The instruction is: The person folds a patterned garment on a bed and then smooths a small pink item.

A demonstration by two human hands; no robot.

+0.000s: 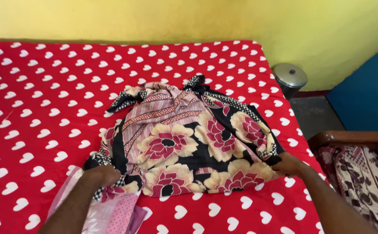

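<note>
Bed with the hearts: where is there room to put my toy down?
The red heart sheet is bare on the left of the flowered cloth, and behind it up to the yellow wall. It is crowded in front, where both hands grip the cloth beside pink fabric.

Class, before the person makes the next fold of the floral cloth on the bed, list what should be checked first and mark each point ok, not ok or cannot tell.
1. Left hand on the near left edge of the floral cloth: ok.
2. Right hand on the near right corner: ok.
3. Cloth lying flat: not ok; the far end is bunched and wrinkled.
4. Cloth fully on the red heart-print bedsheet: ok.
5. Near edge free of other fabric: not ok; a pink patterned cloth lies under the left corner.
6. Firmness of each hand's grip: cannot tell; the fingers are tucked into the fabric.
</note>
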